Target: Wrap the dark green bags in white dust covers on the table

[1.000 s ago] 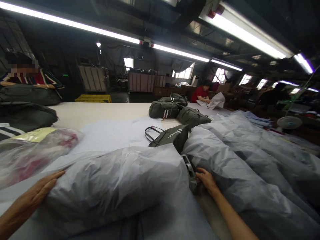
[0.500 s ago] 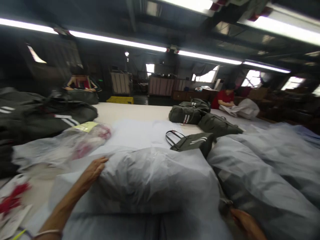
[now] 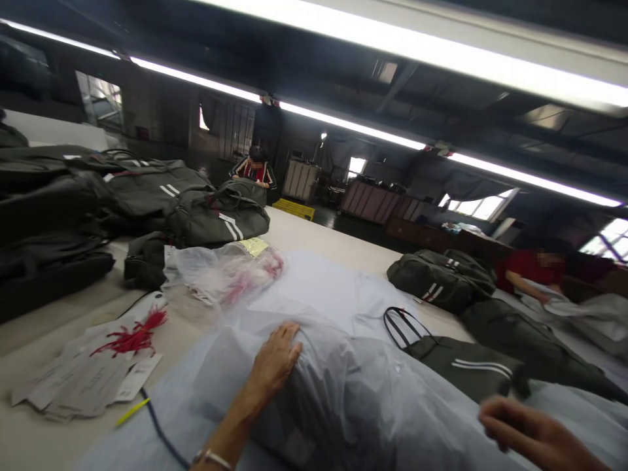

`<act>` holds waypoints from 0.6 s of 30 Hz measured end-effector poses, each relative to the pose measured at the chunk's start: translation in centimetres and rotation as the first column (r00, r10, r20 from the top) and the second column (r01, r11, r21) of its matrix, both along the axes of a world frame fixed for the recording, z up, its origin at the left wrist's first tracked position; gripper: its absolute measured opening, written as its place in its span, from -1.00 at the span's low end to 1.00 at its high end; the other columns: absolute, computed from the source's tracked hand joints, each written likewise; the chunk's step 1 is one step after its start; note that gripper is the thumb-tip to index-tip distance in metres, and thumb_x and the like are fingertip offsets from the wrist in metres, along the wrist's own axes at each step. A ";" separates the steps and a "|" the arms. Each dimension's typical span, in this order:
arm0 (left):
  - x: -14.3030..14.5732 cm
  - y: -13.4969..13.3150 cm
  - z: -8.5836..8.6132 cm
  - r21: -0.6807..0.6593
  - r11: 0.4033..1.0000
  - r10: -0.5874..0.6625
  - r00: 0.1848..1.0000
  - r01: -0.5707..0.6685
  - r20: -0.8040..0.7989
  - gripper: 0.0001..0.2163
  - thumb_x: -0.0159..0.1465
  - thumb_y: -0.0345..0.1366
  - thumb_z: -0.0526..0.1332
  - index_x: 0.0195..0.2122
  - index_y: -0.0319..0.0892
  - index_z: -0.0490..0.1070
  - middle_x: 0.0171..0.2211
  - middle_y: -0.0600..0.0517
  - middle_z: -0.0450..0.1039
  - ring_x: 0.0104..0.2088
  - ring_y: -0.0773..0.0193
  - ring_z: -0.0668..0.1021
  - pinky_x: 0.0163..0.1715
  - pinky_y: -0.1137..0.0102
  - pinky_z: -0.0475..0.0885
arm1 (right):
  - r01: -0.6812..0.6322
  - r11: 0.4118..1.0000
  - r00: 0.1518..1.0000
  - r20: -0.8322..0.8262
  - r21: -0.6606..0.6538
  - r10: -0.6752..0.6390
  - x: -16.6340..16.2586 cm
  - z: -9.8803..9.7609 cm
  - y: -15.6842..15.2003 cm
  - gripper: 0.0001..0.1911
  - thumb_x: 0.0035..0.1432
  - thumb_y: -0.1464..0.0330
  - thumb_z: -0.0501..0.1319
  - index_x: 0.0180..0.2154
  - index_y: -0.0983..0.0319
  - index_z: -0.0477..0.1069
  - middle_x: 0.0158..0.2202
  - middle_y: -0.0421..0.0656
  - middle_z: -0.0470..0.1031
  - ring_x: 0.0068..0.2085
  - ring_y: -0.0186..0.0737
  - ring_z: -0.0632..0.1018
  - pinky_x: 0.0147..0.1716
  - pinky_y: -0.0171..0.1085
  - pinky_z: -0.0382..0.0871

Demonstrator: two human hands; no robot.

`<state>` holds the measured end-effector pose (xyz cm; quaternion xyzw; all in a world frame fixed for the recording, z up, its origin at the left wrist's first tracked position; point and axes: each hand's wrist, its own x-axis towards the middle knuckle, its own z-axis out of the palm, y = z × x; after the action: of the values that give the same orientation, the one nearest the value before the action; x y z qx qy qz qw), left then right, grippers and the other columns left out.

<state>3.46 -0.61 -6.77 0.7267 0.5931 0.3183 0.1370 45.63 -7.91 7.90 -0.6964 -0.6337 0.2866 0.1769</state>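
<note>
A bulky bag inside a translucent white plastic bag [image 3: 377,386] lies across the table right before me. My left hand [image 3: 275,356] rests on top of its left end, fingers extended over the film and open. At lower right, my right hand [image 3: 534,432] is above the right part of the wrapped bag; it is slightly blurred, its fingers loosely curled and apart, with nothing visible in them. Beyond it lies a dark green handbag [image 3: 461,366] with white stripes and black handles. White plastic sheets [image 3: 324,291] are spread flat behind the wrapped bag.
Paper tags [image 3: 83,376] with red strings [image 3: 135,333] lie at left, near a clear plastic packet [image 3: 230,268]. Green duffel bags [image 3: 216,216] crowd the left; another duffel bag [image 3: 436,278] sits back right. Two people work farther off. A yellow pallet [image 3: 294,209] stands beyond the table.
My view has swung left, so the scene sits farther right. My right hand has risen from the wrapped bag's lower right edge. My left hand stays on its left end.
</note>
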 end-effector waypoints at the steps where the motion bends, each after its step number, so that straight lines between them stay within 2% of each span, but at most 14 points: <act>1: 0.1 -0.1 0.1 -0.007 1.000 0.004 1.000 -0.004 -0.007 -0.60 0.35 -0.21 -0.02 0.18 -0.18 0.28 0.20 -0.13 0.34 0.20 0.09 0.38 0.15 0.11 0.38 | -0.146 0.989 0.989 0.031 -0.019 0.147 -3.3 1.6 0.6 -0.62 -0.12 -0.13 0.27 -0.53 0.02 0.50 -0.48 -0.01 0.46 -0.39 -0.05 0.48 -0.33 -0.11 0.40; 2: 0.1 -0.1 0.2 -0.011 1.000 0.008 1.000 -0.008 -0.018 -0.60 0.36 -0.21 -0.01 0.18 -0.18 0.27 0.21 -0.13 0.33 0.21 0.08 0.38 0.15 0.10 0.38 | -0.263 0.965 0.964 0.044 0.000 0.263 -6.9 3.0 1.5 -0.66 0.03 -0.04 0.24 -0.44 0.06 0.52 -0.41 -0.06 0.50 -0.32 -0.08 0.50 -0.25 -0.14 0.40; 4: 0.2 -0.3 0.3 -0.007 1.000 0.016 0.999 -0.016 -0.042 -0.61 0.36 -0.22 0.00 0.19 -0.16 0.27 0.21 -0.13 0.33 0.21 0.07 0.38 0.13 0.09 0.40 | -0.458 0.889 0.889 -0.012 -0.005 0.458 -14.3 5.0 3.8 -0.76 0.08 0.11 0.26 -0.40 0.13 0.53 -0.38 -0.15 0.52 -0.30 -0.17 0.49 -0.22 -0.23 0.37; 5: 0.2 -0.4 0.3 0.001 1.000 0.019 0.999 -0.019 -0.050 -0.61 0.36 -0.22 0.01 0.19 -0.15 0.26 0.21 -0.13 0.34 0.21 0.06 0.38 0.12 0.08 0.41 | -0.530 0.847 0.847 -0.064 -0.036 0.527 -17.6 5.3 5.1 -0.78 0.08 0.16 0.26 -0.40 0.16 0.53 -0.40 -0.18 0.52 -0.31 -0.21 0.48 -0.25 -0.27 0.36; 8: 0.4 -0.6 0.1 0.024 0.999 0.035 0.998 -0.034 -0.045 -0.61 0.34 -0.24 0.06 0.19 -0.16 0.27 0.19 -0.15 0.36 0.20 0.01 0.39 0.10 0.05 0.43 | -0.658 0.729 0.753 -0.152 -0.189 0.640 -24.6 3.9 9.2 -0.82 0.00 0.25 0.31 -0.40 0.23 0.54 -0.48 -0.26 0.48 -0.43 -0.34 0.41 -0.41 -0.37 0.27; 11: 0.7 -0.7 -0.2 0.045 0.997 0.063 0.998 -0.062 -0.022 -0.61 0.31 -0.25 0.12 0.17 -0.13 0.29 0.18 -0.11 0.38 0.19 0.00 0.40 0.09 0.05 0.44 | -0.688 0.636 0.707 -0.123 -0.350 0.697 -27.1 0.8 13.1 -0.83 -0.06 0.29 0.33 -0.38 0.24 0.55 -0.54 -0.32 0.44 -0.49 -0.41 0.37 -0.50 -0.42 0.19; 13: 1.0 -0.8 -0.4 0.053 0.996 0.072 0.997 -0.071 -0.008 -0.60 0.30 -0.26 0.13 0.17 -0.09 0.29 0.17 -0.07 0.39 0.18 0.00 0.41 0.08 0.07 0.46 | -0.664 0.612 0.689 -0.035 -0.429 0.724 -27.6 -0.8 15.4 -0.85 -0.09 0.34 0.31 -0.39 0.24 0.56 -0.55 -0.32 0.45 -0.49 -0.41 0.39 -0.51 -0.43 0.19; 16: 1.3 -0.9 -0.8 0.046 0.996 0.081 0.997 -0.081 0.001 -0.56 0.27 -0.28 0.15 0.19 -0.09 0.27 0.17 -0.04 0.40 0.19 0.00 0.41 0.10 0.06 0.44 | -0.601 0.606 0.659 0.106 -0.521 0.745 -28.3 -1.8 17.9 -0.86 -0.13 0.37 0.29 -0.41 0.24 0.56 -0.57 -0.30 0.45 -0.50 -0.37 0.42 -0.54 -0.42 0.21; 18: 1.3 -1.0 -1.0 0.053 0.995 0.086 0.996 -0.087 0.005 -0.54 0.25 -0.28 0.16 0.20 -0.09 0.27 0.17 -0.04 0.40 0.18 -0.01 0.41 0.11 0.06 0.44 | -0.585 0.585 0.631 0.139 -0.561 0.763 -29.1 -2.0 18.8 -0.86 -0.14 0.37 0.28 -0.42 0.23 0.55 -0.58 -0.29 0.44 -0.51 -0.35 0.43 -0.56 -0.41 0.22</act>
<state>4.81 -1.57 -7.75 0.7033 0.6152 0.3405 0.1047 16.57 10.91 5.95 -0.4566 -0.7858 0.3402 -0.2414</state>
